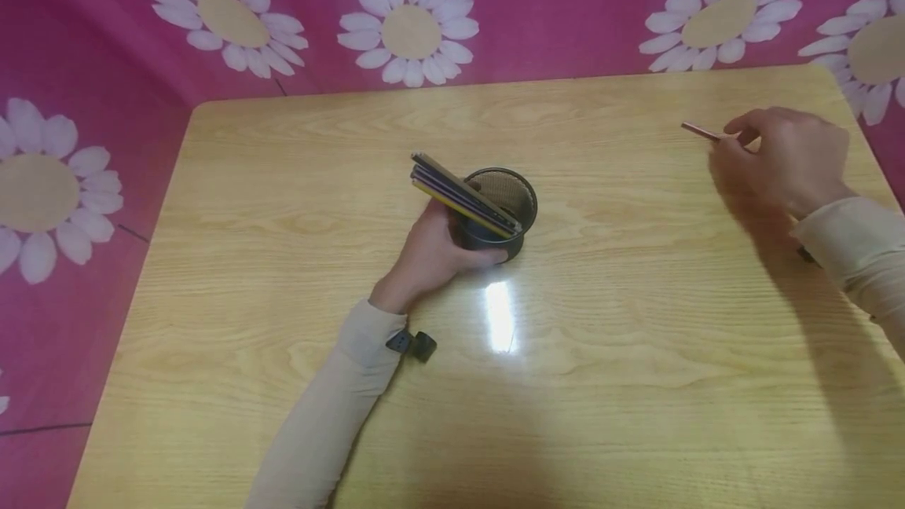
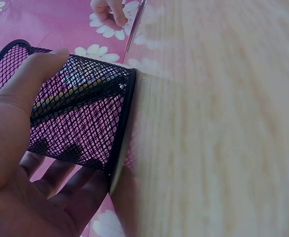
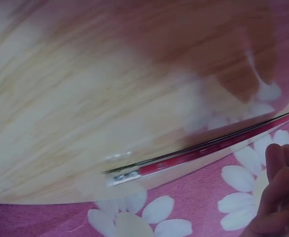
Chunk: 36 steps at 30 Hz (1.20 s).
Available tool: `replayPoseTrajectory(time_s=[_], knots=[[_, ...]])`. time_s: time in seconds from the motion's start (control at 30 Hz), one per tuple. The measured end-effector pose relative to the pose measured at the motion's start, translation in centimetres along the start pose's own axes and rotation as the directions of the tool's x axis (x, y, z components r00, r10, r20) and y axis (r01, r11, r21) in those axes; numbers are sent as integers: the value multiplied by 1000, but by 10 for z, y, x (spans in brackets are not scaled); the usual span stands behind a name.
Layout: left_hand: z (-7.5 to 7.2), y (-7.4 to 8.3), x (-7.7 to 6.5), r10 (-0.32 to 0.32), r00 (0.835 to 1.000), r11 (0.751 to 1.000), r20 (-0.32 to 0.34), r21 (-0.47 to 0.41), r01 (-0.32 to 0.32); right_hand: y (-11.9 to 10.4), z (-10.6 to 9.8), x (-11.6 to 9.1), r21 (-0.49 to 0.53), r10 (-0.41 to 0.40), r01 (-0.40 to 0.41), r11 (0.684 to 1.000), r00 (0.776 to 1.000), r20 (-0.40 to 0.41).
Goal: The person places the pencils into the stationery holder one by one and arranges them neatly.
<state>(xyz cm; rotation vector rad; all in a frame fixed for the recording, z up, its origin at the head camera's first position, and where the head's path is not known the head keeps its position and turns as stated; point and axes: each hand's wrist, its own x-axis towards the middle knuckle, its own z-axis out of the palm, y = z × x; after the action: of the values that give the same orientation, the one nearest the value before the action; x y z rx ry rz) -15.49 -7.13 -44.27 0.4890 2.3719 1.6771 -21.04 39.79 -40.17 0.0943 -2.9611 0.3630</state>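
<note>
My left hand grips a black mesh pencil cup, fingers and thumb curled round its sides. The cup stands upright on the table, and several pencils lean out of it to the left, one of them yellow. A red pencil with a white eraser and metal band lies on the table at the right. Over that pencil is my right hand, its fingers loosely curled. In the right wrist view its fingers show a gap from the pencil.
The wooden table fills most of the head view and shows a bright light reflection in front of the cup. Behind and left of it hangs a pink cloth with large white flowers. A dark wrist strap is on my left wrist.
</note>
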Motion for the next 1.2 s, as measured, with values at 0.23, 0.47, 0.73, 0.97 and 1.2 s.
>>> replayPoseTrajectory(time_s=[0.23,0.47,0.73,0.97,1.2], knots=[[1,-10,4,-8,1000,1000,6,-6,8,10,1,2,-47,9,-8,999,1000,20],[-1,2,-1,-2,1000,1000,3,-3,2,12,3,3,-97,-30,31,995,999,14],[-1,-1,0,-10,1000,1000,2,2,10,14,6,4,-102,-32,35,994,999,26],[-1,3,0,-10,1000,1000,10,19,10,16,7,3,-106,-37,40,994,999,29],[-1,-1,1,-21,1000,999,5,26,21,3,0,4,-82,-106,102,991,993,-42]])
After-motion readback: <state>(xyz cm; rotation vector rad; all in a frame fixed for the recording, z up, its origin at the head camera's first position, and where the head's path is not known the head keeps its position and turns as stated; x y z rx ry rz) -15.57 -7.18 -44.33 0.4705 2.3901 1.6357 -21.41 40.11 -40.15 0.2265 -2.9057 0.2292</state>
